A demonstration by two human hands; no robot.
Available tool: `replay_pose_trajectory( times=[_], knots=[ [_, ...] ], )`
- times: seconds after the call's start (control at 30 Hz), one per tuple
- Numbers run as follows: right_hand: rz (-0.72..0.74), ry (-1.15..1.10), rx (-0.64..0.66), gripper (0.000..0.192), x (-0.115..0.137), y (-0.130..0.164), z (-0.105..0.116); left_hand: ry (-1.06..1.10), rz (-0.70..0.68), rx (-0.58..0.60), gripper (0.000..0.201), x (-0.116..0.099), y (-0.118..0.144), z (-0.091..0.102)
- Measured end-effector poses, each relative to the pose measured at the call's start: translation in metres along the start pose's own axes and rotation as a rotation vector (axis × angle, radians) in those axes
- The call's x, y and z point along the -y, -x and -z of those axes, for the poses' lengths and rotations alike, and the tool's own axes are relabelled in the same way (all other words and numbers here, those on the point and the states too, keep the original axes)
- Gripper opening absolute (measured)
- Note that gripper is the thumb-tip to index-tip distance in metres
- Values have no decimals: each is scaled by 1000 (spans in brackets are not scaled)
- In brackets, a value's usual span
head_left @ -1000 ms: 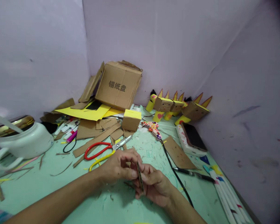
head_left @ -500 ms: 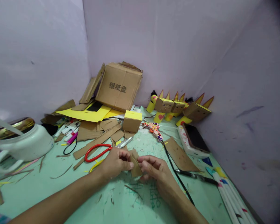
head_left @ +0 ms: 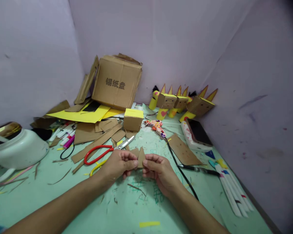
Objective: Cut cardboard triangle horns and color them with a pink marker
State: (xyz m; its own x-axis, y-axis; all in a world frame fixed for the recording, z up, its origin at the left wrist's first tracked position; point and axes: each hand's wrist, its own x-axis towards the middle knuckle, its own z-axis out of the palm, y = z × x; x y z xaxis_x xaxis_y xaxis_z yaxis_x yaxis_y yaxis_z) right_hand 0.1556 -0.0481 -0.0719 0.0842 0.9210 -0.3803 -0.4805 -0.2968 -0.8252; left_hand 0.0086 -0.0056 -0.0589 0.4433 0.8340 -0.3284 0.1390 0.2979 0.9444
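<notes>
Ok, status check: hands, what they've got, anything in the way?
Left hand and right hand pinching small pointed cardboard piece. Scissors lying close by left hand. Black cord running past right hand. Nothing blocking the piece.

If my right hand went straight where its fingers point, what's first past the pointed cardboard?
Probably your left hand, just across the pointed cardboard from your right hand, though depth is unclear.

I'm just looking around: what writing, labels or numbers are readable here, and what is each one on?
"锡纸盘": dark printed characters on the large cardboard box at the back.
Green pen marks on the green work surface: some look like grids, but too faint and blurred to read as words or numbers.
White markers at the right: any print is too small to read.
</notes>
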Motion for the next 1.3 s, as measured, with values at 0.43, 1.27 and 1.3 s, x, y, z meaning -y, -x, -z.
replay_pose_trajectory(
  times=[0.43, 1.27, 1.3],
  knots=[
    [59, 17, -12, 34, -1, 1, -1, 66, 25, 10, 21, -1, 2, -3],
    [96, -77, -79, 36, -3, 4, -6, 185, -13, 42, 24, 4, 0, -4],
    [95, -77, -80, 35, -3, 4, -6, 184, -11, 43, 24, 4, 0, -4]
  ],
)
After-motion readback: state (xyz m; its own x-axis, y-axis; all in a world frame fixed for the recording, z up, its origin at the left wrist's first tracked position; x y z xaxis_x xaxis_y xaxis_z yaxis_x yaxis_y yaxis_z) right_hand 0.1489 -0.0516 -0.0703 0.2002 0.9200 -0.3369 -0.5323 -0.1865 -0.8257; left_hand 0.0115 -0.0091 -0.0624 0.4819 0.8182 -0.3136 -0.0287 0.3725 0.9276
